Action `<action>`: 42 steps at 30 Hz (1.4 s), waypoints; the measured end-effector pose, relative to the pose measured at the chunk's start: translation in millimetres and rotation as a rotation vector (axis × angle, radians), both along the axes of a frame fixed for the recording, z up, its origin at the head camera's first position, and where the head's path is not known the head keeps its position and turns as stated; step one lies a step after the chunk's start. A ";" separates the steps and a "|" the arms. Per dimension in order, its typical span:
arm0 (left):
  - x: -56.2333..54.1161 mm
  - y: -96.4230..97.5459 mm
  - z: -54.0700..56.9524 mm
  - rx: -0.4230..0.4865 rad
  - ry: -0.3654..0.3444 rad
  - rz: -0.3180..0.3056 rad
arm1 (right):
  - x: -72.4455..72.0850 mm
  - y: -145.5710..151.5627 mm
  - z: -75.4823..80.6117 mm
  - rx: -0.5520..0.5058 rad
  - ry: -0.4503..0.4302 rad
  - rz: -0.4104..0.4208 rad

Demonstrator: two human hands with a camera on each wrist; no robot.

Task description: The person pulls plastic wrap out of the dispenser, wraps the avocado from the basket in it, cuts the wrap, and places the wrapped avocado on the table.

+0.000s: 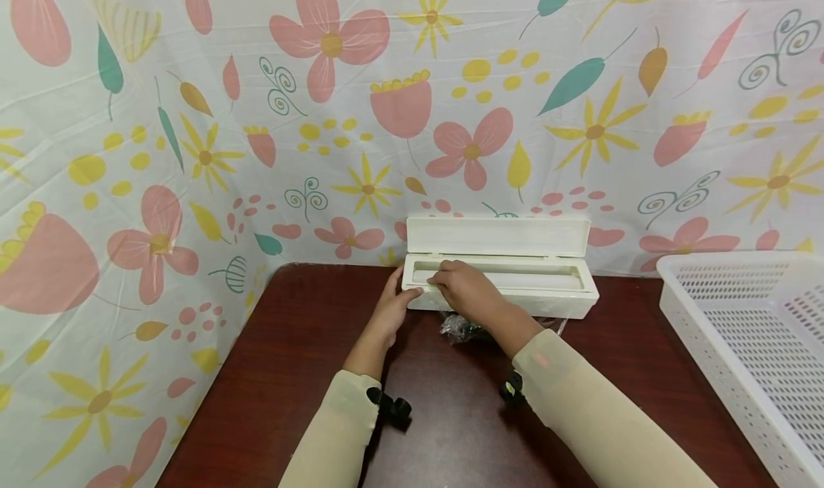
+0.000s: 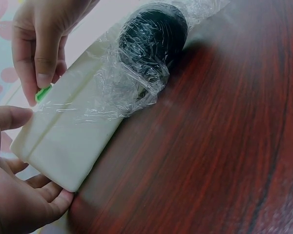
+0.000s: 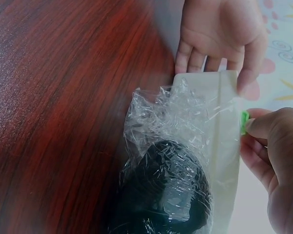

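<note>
A long white cling film dispenser [image 1: 547, 305] stands at the back of the table with its lid [image 1: 498, 236] raised. My left hand [image 1: 389, 315] grips its left end, thumb on the top edge and fingers around the lower corner in the left wrist view. Over the front edge, near that end, my right hand [image 1: 473, 293] pinches a small green slider [image 2: 42, 92]. Clear cling film [image 3: 151, 114] hangs down the dispenser's front. It covers a dark rounded object [image 3: 173, 190] lying against the front; its kind cannot be made out.
To the right stands a white perforated plastic basket [image 1: 702, 352]. A flower-patterned cloth [image 1: 360, 144] rises behind and to the left of the dark red wooden table [image 1: 450, 431].
</note>
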State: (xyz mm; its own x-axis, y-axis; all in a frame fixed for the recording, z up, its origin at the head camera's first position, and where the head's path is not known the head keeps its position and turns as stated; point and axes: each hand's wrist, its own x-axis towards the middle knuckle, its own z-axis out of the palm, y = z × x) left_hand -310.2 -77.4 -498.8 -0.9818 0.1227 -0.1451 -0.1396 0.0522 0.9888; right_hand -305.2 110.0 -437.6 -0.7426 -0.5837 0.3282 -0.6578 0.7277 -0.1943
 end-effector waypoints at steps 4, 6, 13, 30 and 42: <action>-0.6 0.0 -1.5 -0.007 0.006 0.006 | 0.3 0.5 0.0 0.007 0.010 -0.001; -1.2 0.1 -2.4 -0.006 0.009 0.007 | 0.4 0.6 -0.2 0.009 0.015 -0.001; 0.2 0.1 -2.7 -0.008 0.002 0.009 | 1.7 1.4 -0.4 0.006 0.021 -0.004; 1.5 -0.3 -0.8 -0.019 0.002 0.008 | 2.6 3.8 0.3 0.013 -0.012 -0.020; -0.6 -1.1 0.8 -0.015 -0.017 -0.012 | 4.2 6.2 1.2 0.013 -0.011 -0.030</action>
State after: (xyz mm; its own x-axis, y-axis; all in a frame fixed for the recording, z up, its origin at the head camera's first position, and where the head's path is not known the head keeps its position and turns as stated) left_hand -310.8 -78.5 -497.9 -0.9776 0.1317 -0.1639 -0.1559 0.0690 0.9854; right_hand -301.0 116.2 -436.4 -0.7634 -0.5650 0.3130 -0.6334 0.7497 -0.1917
